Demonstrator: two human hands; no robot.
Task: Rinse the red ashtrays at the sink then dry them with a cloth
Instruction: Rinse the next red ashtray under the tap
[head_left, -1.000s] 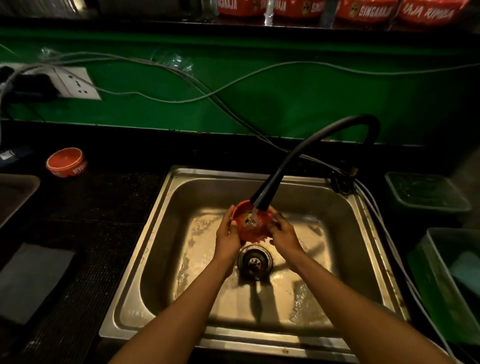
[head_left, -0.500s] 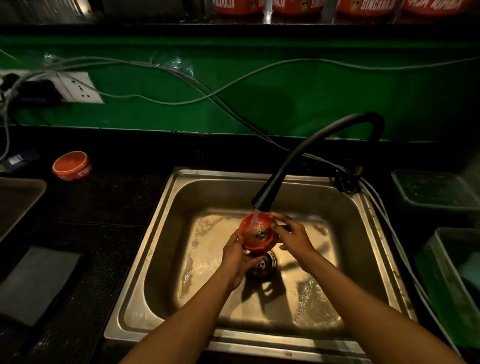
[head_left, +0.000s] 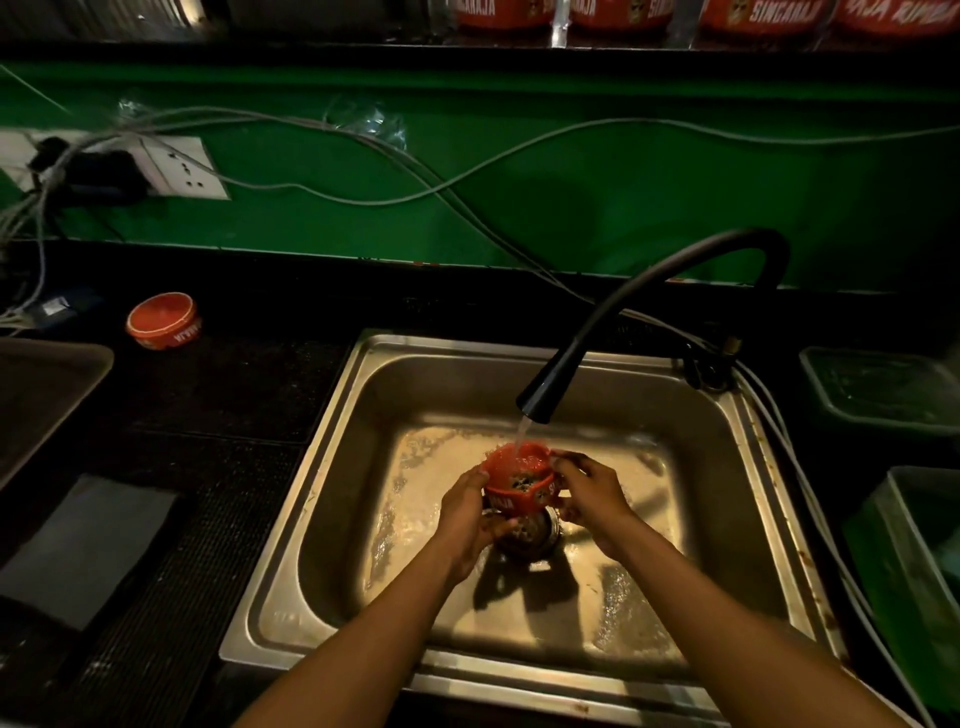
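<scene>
1. The red ashtray (head_left: 521, 475) is sitting right under the running stream, held over the drain (head_left: 524, 530) in the middle of the steel sink (head_left: 332, 467), and water is splashing off its inside.
2. The left hand (head_left: 467, 506) is cupping it from the left side, fingers curling underneath; the right hand (head_left: 589, 496) is gripping the opposite rim, fingertips wrapping the edge. Both hands are holding the one piece.
3. The black gooseneck faucet (head_left: 623, 322) is arching in from the right, its nozzle hanging just above the ashtray.
4. So the rinse step is what we're watching, and by my reading the drying is not yet begun. Next up, I'd say, they're going to need to tip the water out, lift clear of the stream and reach for a cloth; the dark flat mat (head_left: 88, 545) on the left counter may be it, though I cannot tell.
5. A second red ashtray (head_left: 163, 321) is waiting upright on the black counter, well left of the sink, near the wall socket (head_left: 182, 166).
6. White lettering is showing on the held ashtray's side, only partly readable. Along the top shelf, red containers (head_left: 753, 13) are reading "SINGARAJA", cropped by the frame edge.
</scene>
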